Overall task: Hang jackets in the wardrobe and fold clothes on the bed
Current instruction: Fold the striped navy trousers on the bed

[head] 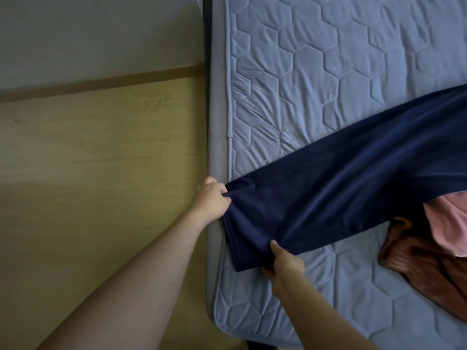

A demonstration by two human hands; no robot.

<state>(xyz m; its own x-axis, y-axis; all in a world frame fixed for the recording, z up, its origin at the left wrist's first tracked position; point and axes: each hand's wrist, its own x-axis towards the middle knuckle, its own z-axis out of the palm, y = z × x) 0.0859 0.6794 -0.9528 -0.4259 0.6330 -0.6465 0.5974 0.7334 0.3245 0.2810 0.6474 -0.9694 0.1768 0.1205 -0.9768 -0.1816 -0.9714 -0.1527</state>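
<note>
Folding step, imo: both hands hold one end of the navy garment [341,183], stretched across the bed [328,59] from about 8 o'clock out toward 3. Left hand [211,199] pinches one corner at the mattress edge, fingers curled into the cloth. Right hand [284,266] pinches the other corner, thumb on top. Next prob needs it laid flat w/ edges squared. Pink and rust clothes [427,251] wait at 4 o'clock. No labels or writing readable.

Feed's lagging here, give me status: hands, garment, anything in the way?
Left hand and right hand both grip the navy garment by one end, stretched across bed. Pink and brown clothes partly under it.
</note>
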